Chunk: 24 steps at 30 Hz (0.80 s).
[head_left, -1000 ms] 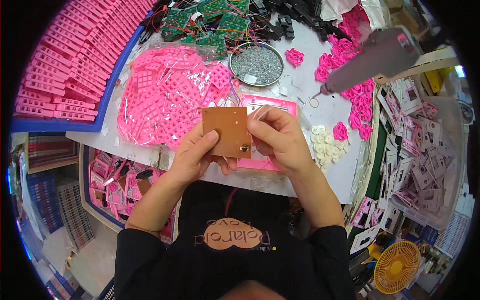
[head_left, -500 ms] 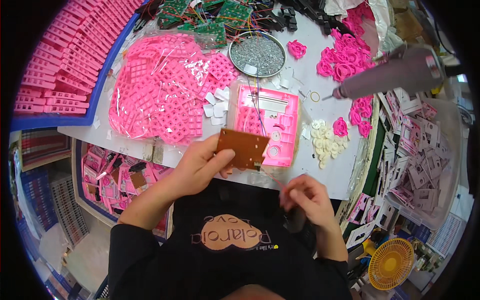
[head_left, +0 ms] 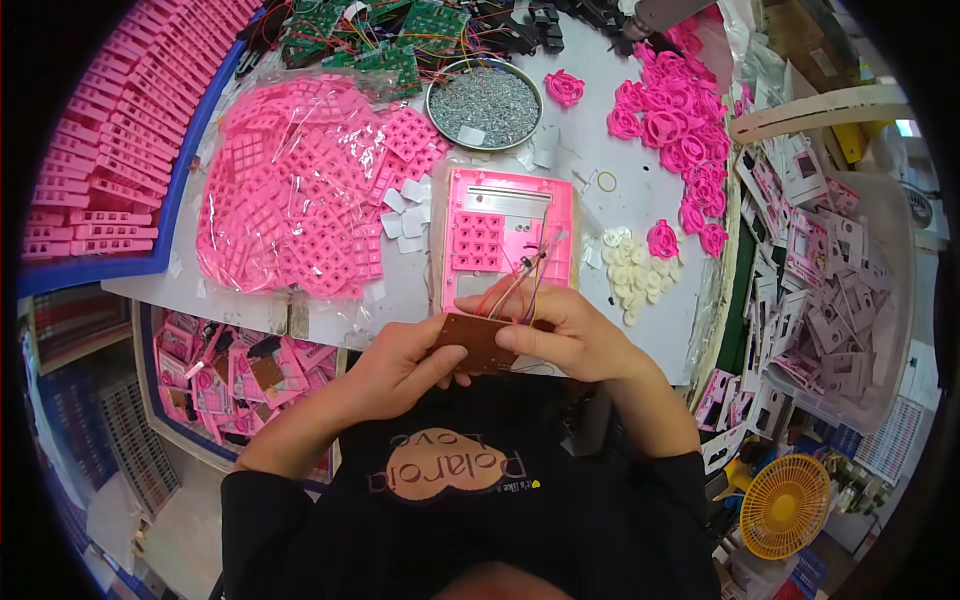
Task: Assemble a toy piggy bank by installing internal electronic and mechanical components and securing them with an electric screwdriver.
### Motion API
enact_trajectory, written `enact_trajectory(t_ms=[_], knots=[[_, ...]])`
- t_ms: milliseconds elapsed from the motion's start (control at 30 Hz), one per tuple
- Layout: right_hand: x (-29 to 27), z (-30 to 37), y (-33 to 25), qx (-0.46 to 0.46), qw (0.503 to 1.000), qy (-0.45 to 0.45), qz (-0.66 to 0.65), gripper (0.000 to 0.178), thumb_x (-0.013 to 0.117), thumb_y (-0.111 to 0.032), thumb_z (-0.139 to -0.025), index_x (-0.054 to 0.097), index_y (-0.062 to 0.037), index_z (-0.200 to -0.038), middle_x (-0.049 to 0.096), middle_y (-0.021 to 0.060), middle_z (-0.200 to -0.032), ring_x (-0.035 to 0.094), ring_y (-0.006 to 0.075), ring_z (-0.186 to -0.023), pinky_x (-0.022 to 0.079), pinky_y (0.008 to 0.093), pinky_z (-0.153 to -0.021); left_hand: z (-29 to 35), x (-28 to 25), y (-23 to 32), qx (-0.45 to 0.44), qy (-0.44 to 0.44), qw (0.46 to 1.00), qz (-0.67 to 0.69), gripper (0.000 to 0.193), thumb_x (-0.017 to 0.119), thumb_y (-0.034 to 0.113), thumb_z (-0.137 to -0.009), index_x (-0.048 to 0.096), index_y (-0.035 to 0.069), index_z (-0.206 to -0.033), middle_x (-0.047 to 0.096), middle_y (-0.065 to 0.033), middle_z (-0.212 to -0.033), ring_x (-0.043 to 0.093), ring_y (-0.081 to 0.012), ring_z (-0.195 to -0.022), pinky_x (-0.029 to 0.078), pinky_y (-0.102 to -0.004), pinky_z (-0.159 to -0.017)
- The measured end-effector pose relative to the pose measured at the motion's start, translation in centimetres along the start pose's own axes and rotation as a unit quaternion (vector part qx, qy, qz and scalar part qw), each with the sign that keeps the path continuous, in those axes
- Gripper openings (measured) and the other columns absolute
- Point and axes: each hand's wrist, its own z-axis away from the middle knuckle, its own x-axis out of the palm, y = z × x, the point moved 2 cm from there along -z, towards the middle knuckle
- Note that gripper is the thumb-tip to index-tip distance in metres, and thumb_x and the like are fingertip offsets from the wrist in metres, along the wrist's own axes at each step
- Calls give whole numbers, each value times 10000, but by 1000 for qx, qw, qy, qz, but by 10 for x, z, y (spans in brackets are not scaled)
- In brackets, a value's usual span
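Observation:
Both hands meet just in front of the table edge on a brown circuit board (head_left: 470, 343). My left hand (head_left: 400, 368) grips its left side, thumb on the face and fingers beneath. My right hand (head_left: 575, 338) is closed on the right side, with red, white and dark wires (head_left: 520, 290) rising by its fingers. Just beyond lies an open pink plastic casing (head_left: 561, 225) with a pink keypad piece (head_left: 478, 240) inside. The wire ends stand over the casing; whether they touch it, I cannot tell. My right hand hides the casing's lower right part.
Bagged pink keypads (head_left: 290, 190) lie left, a round tin of screws (head_left: 485, 105) behind. Pink rings (head_left: 675, 115) and cream discs (head_left: 640, 275) are at right. Green circuit boards (head_left: 430, 30) lie at the back. A grey power tool (head_left: 665, 14) hangs at the top edge.
My right hand has come left and up onto the board, and the wires now bunch there. The board has dropped slightly. The grey power tool has swung away toward the back.

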Motion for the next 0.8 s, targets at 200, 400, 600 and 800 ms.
enact_trajectory(t_ms=[200, 400, 600, 800], knots=[[6, -8, 4, 52, 992, 87, -77, 392, 567, -182, -1015, 580, -9, -1366, 684, 76, -1145, 630, 129, -1016, 507, 305, -903, -3, 6, -9, -59, 35, 992, 105, 313, 450, 176, -1065, 515, 14, -1325, 699, -66, -931, 668, -101, -741, 535, -222, -630], [-10, -17, 1, 63, 993, 99, -5, 352, 583, -145, -994, 619, -6, -1315, 707, 57, -1086, 629, 104, -986, 515, 282, -863, -1, 7, -11, -104, 16, 972, 212, 428, 455, 191, -1059, 362, 22, -1442, 648, -167, -1158, 682, -185, -955, 573, -266, -699], [-43, -25, 8, 13, 943, 188, 273, 259, 666, -111, -912, 710, -42, -1158, 696, 102, -835, 622, 134, -680, 491, 285, -623, 11, 14, -24, -75, 11, 936, 345, 743, 552, 267, -1013, 108, 93, -1583, 458, -236, -1430, 493, -305, -1326, 453, -432, -1043], [-58, -46, 13, -63, 953, 222, 196, 245, 663, -100, -906, 715, -20, -1131, 639, 126, -719, 577, 147, -584, 467, 299, -569, 8, 17, -19, -47, -5, 947, 318, 849, 612, 259, -978, 56, 109, -1603, 390, -230, -1506, 414, -313, -1398, 339, -452, -1128]])
